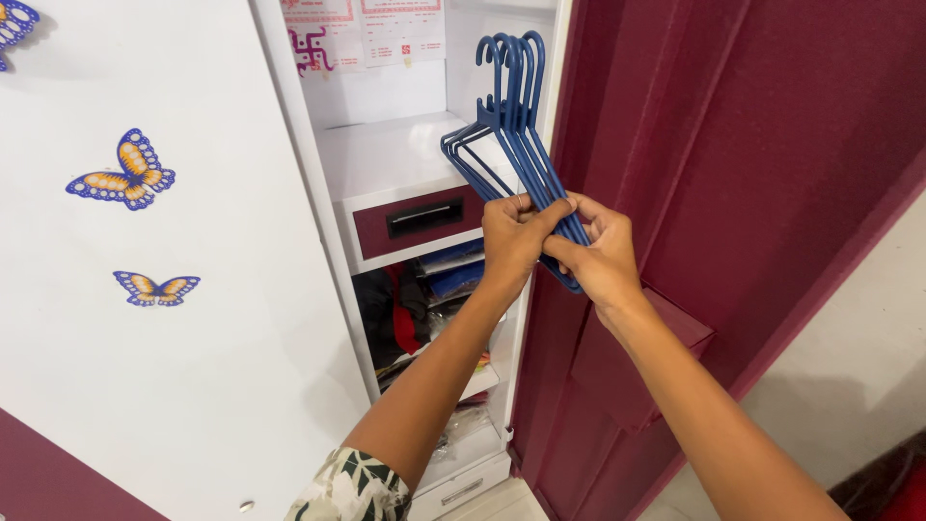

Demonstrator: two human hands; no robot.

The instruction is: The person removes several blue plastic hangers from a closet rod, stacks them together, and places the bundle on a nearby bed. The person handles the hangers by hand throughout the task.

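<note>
I see my left hand (511,236) and right hand (600,253) both clamped on the blue hangers (511,125) (hooks above the grip), drawer (417,220) just left.

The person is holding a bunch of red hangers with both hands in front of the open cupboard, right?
Not quite: the hangers are blue, not red, as the head view shows. The rest is right: the left hand and right hand both grip the bunch in front of the open cupboard.
</note>
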